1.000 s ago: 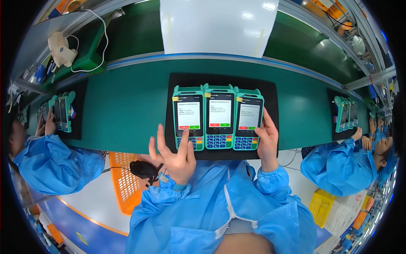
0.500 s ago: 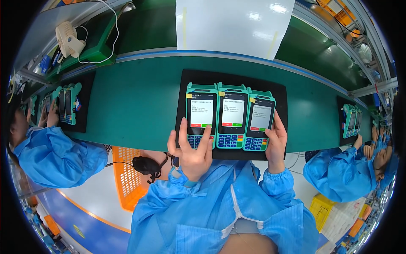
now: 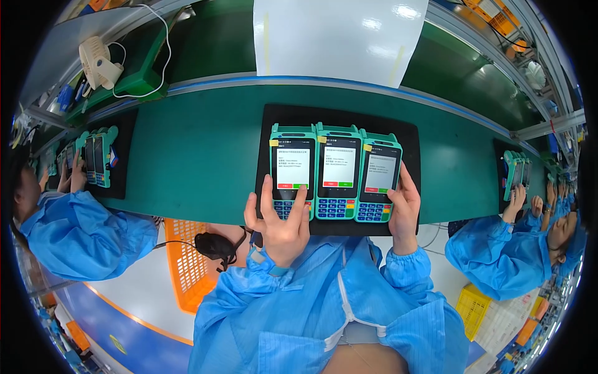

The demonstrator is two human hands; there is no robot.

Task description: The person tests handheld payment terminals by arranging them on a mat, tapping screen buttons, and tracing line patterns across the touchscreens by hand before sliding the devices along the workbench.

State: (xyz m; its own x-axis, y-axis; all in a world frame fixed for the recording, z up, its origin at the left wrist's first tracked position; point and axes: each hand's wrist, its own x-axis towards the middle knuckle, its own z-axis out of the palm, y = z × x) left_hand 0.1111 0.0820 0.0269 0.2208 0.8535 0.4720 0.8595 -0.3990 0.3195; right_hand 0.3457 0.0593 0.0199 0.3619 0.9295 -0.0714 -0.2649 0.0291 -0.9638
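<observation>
Three teal card payment terminals stand side by side on a black mat, screens lit and keypads toward me. My left hand is open over the left terminal, fingers spread. One of its fingertips touches the green button low on that screen, and the hand covers part of the keypad. No hand touches the middle terminal. My right hand grips the right edge of the right terminal, its thumb at the green button on the screen. Each terminal has a small yellow tab at its upper left.
The mat lies on a green table. A white sheet hangs beyond it, and a small fan sits at the far left. An orange basket is below the table edge. Co-workers in blue handle similar terminals on both sides.
My hands keep their places on the left and right terminals. The whole view has shifted slightly. The co-worker at the right has raised a hand to the terminals there.
</observation>
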